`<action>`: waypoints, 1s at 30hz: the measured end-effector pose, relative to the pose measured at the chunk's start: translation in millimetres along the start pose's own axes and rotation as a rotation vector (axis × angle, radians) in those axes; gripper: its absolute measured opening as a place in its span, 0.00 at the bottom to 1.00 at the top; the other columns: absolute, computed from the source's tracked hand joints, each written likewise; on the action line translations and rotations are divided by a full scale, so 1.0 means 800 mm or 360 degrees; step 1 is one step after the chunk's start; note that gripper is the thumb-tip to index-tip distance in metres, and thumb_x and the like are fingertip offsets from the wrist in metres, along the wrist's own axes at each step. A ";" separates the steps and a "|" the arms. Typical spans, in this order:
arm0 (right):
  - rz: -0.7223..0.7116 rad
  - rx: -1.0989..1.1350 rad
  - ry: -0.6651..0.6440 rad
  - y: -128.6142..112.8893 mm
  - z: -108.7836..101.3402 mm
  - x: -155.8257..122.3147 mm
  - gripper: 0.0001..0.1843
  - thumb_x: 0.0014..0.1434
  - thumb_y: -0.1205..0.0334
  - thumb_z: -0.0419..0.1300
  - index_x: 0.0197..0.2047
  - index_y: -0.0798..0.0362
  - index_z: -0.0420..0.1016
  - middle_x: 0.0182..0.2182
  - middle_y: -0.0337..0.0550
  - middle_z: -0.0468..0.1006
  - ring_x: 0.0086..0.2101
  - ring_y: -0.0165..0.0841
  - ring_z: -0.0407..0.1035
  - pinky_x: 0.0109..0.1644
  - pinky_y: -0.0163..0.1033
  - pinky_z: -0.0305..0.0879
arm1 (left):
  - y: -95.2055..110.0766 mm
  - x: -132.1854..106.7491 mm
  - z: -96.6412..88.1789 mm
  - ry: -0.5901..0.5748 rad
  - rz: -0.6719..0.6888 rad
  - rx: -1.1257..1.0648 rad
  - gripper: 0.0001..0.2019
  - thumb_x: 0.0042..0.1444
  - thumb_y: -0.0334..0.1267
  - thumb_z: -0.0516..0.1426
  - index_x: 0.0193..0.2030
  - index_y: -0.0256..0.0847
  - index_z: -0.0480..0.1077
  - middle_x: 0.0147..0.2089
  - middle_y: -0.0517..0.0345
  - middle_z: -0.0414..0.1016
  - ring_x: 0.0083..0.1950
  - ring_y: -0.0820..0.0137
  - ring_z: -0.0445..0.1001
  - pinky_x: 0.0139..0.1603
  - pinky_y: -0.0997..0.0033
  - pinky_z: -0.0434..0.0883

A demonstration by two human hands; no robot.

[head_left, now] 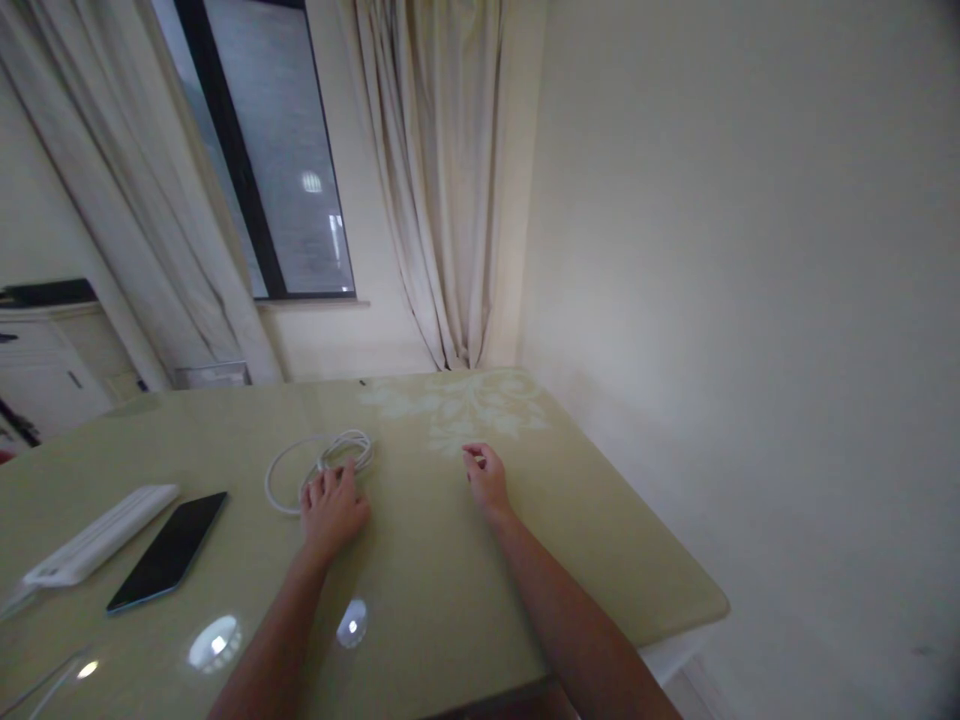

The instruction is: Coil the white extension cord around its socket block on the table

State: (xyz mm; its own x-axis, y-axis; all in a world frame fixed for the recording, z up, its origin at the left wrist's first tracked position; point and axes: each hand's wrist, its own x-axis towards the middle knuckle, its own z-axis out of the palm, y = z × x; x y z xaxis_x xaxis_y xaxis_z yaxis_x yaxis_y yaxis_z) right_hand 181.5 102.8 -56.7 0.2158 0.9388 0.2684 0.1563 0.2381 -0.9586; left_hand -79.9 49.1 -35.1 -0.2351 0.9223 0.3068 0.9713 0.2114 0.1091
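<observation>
The left hand (335, 508) rests loosely open, fingers at the cable (323, 463). The right hand (488, 480) curls above the desk (427, 560); I cannot tell its hold.

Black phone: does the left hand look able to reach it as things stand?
Likely yes: the phone lies to the left of the left hand, which is at the white cable; nothing visible blocks the way.

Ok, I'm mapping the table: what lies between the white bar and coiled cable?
The head view shows the black phone, nearer the bar than the cable.
</observation>
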 end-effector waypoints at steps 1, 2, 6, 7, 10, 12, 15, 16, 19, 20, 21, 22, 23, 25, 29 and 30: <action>0.0006 0.0028 -0.0014 0.000 0.002 0.000 0.15 0.58 0.52 0.59 0.43 0.51 0.78 0.38 0.45 0.78 0.30 0.32 0.69 0.33 0.37 0.68 | -0.002 0.003 -0.002 -0.0028 -0.0017 -0.0023 0.33 0.59 0.38 0.52 0.72 0.38 0.60 0.68 0.39 0.65 0.70 0.46 0.59 0.68 0.45 0.57; 0.0003 0.0054 -0.0033 -0.001 0.004 0.000 0.15 0.58 0.51 0.59 0.43 0.51 0.78 0.38 0.45 0.79 0.29 0.32 0.69 0.32 0.36 0.67 | -0.004 0.006 -0.003 -0.0053 -0.0035 -0.0054 0.31 0.59 0.40 0.52 0.71 0.39 0.61 0.67 0.39 0.65 0.69 0.45 0.60 0.66 0.44 0.59; -0.0004 0.0128 -0.0133 -0.004 0.013 -0.004 0.14 0.58 0.51 0.59 0.41 0.50 0.78 0.37 0.43 0.78 0.26 0.29 0.67 0.29 0.36 0.65 | -0.012 0.013 -0.008 -0.0119 -0.0046 -0.0196 0.25 0.61 0.45 0.52 0.63 0.43 0.69 0.65 0.42 0.67 0.67 0.45 0.61 0.59 0.43 0.66; 0.0000 0.0142 -0.0159 -0.005 0.015 -0.005 0.14 0.58 0.51 0.60 0.41 0.50 0.78 0.37 0.43 0.78 0.25 0.29 0.67 0.29 0.35 0.65 | -0.013 0.014 -0.008 -0.0124 -0.0023 -0.0232 0.23 0.61 0.46 0.53 0.61 0.43 0.70 0.63 0.42 0.68 0.66 0.45 0.62 0.58 0.43 0.67; 0.0054 0.0187 -0.0256 -0.005 0.021 -0.006 0.15 0.57 0.48 0.61 0.40 0.50 0.77 0.37 0.43 0.79 0.25 0.28 0.67 0.28 0.35 0.64 | -0.009 0.016 -0.006 -0.0131 0.0123 -0.0388 0.16 0.61 0.44 0.53 0.50 0.42 0.74 0.57 0.43 0.72 0.61 0.47 0.66 0.56 0.47 0.68; 0.0115 0.0209 -0.0344 -0.005 0.023 -0.006 0.18 0.57 0.44 0.62 0.40 0.51 0.76 0.38 0.43 0.79 0.25 0.28 0.69 0.27 0.34 0.65 | 0.001 0.018 -0.005 -0.0128 0.0261 -0.0562 0.12 0.60 0.41 0.54 0.45 0.41 0.74 0.52 0.44 0.75 0.57 0.51 0.69 0.57 0.51 0.68; 0.0166 0.0252 -0.0460 -0.009 0.023 -0.006 0.23 0.57 0.40 0.62 0.43 0.51 0.76 0.42 0.45 0.79 0.30 0.30 0.72 0.29 0.35 0.67 | 0.030 0.019 -0.005 -0.0124 0.0423 -0.0923 0.09 0.58 0.40 0.56 0.42 0.41 0.73 0.45 0.48 0.78 0.51 0.56 0.72 0.57 0.54 0.67; 0.0173 0.0281 -0.0481 -0.011 0.022 -0.005 0.25 0.57 0.38 0.62 0.46 0.50 0.75 0.45 0.46 0.79 0.32 0.32 0.74 0.31 0.35 0.68 | 0.043 0.020 -0.006 -0.0137 0.0447 -0.1063 0.09 0.57 0.40 0.56 0.41 0.40 0.73 0.43 0.49 0.78 0.49 0.57 0.72 0.56 0.55 0.68; 0.0167 0.0369 -0.0458 -0.015 0.017 -0.003 0.32 0.56 0.37 0.63 0.58 0.47 0.70 0.52 0.49 0.77 0.41 0.36 0.75 0.39 0.39 0.72 | 0.082 0.017 -0.011 -0.0146 0.0386 -0.1500 0.10 0.57 0.45 0.58 0.39 0.40 0.71 0.40 0.53 0.77 0.44 0.62 0.73 0.49 0.61 0.70; 0.0157 0.0387 -0.0417 -0.016 0.015 -0.003 0.36 0.55 0.37 0.64 0.61 0.46 0.67 0.54 0.50 0.76 0.43 0.37 0.74 0.42 0.41 0.73 | 0.093 0.015 -0.013 -0.0173 0.0345 -0.1646 0.11 0.58 0.47 0.58 0.38 0.40 0.70 0.38 0.54 0.76 0.42 0.64 0.73 0.47 0.63 0.70; 0.0139 0.0398 -0.0372 -0.016 0.012 -0.002 0.39 0.55 0.37 0.65 0.64 0.46 0.64 0.55 0.52 0.74 0.46 0.38 0.74 0.46 0.43 0.73 | 0.102 0.012 -0.014 -0.0175 0.0300 -0.1776 0.13 0.58 0.49 0.57 0.38 0.40 0.70 0.37 0.55 0.76 0.41 0.65 0.73 0.45 0.65 0.70; 0.0114 0.0404 -0.0330 -0.017 0.010 -0.002 0.43 0.54 0.38 0.66 0.67 0.46 0.61 0.57 0.53 0.73 0.48 0.39 0.73 0.49 0.45 0.72 | 0.109 0.009 -0.015 -0.0175 0.0273 -0.1882 0.14 0.59 0.50 0.57 0.38 0.40 0.69 0.37 0.56 0.75 0.40 0.66 0.72 0.45 0.66 0.70; 0.0088 0.0404 -0.0297 -0.018 0.007 -0.002 0.45 0.54 0.38 0.67 0.68 0.46 0.59 0.58 0.54 0.72 0.50 0.41 0.73 0.52 0.47 0.71 | 0.114 0.005 -0.017 -0.0170 0.0261 -0.1972 0.15 0.60 0.51 0.57 0.38 0.40 0.69 0.37 0.57 0.75 0.41 0.67 0.73 0.45 0.67 0.70; 0.0041 0.0389 -0.0260 -0.019 0.003 -0.003 0.47 0.53 0.39 0.68 0.70 0.45 0.58 0.60 0.55 0.70 0.53 0.42 0.71 0.55 0.49 0.70 | 0.116 -0.003 -0.019 -0.0164 0.0271 -0.2130 0.16 0.61 0.53 0.58 0.40 0.40 0.69 0.39 0.56 0.76 0.43 0.67 0.73 0.46 0.68 0.70; 0.0040 0.0430 -0.0299 -0.024 -0.001 -0.005 0.46 0.54 0.39 0.68 0.70 0.43 0.58 0.64 0.55 0.67 0.54 0.43 0.71 0.57 0.51 0.69 | 0.112 -0.013 -0.022 -0.0277 0.0201 -0.2651 0.19 0.60 0.55 0.60 0.47 0.42 0.65 0.48 0.53 0.78 0.43 0.69 0.76 0.44 0.69 0.73; 0.0051 0.0456 -0.0327 -0.025 -0.001 -0.005 0.46 0.54 0.39 0.68 0.70 0.43 0.59 0.64 0.55 0.66 0.55 0.43 0.71 0.58 0.51 0.69 | 0.112 -0.014 -0.022 -0.0311 0.0148 -0.2790 0.21 0.59 0.56 0.61 0.49 0.43 0.64 0.50 0.52 0.78 0.42 0.69 0.76 0.42 0.69 0.74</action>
State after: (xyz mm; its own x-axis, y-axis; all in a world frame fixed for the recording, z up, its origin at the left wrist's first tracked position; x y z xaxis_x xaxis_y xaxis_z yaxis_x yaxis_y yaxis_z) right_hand 178.0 94.0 -38.6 0.0132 0.9704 0.2411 -0.1305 0.2407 -0.9618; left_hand 8.8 52.1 -11.7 -0.0519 0.9593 0.2776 -0.2282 -0.2821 0.9319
